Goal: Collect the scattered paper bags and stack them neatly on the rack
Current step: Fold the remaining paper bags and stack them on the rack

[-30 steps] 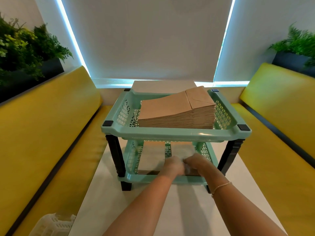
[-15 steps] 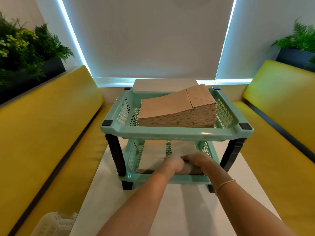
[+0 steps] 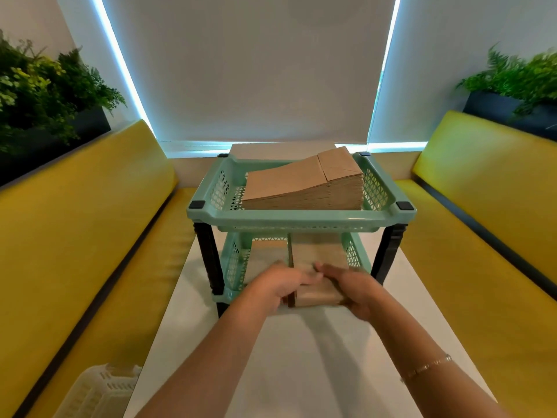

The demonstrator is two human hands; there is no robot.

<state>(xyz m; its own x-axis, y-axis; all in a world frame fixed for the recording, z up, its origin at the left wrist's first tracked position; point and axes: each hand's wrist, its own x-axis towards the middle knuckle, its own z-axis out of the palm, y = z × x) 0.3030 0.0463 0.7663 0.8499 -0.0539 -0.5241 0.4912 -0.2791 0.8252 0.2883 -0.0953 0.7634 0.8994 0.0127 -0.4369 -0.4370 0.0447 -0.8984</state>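
Two long yellow benches run down either side of the room, with dark planters of ferns above their backs and a pale blind covering the window at the far end. Between the benches stands a white counter, and on it, toward the far end, a mint-green two-tier rack on black legs. Its upper basket holds a thick stack of brown paper bags, lying flat and rising higher toward the right side.

In the lower basket more brown bags lie flat, one lot on the left and a second bundle just beside it on the right, whose near end sticks out over the basket's front edge toward the person. Both arms reach in to that bundle. The left hand has its fingers laid over the bundle's top and left edge, its grip curled onto the paper. The right hand grasps the bundle's right side, thumb on top and fingers around the near corner. The hands are blurred, so finer finger detail is lost.

A thin gold bracelet sits on the right wrist. At the lower left corner a white lattice basket peeks in beside the counter.
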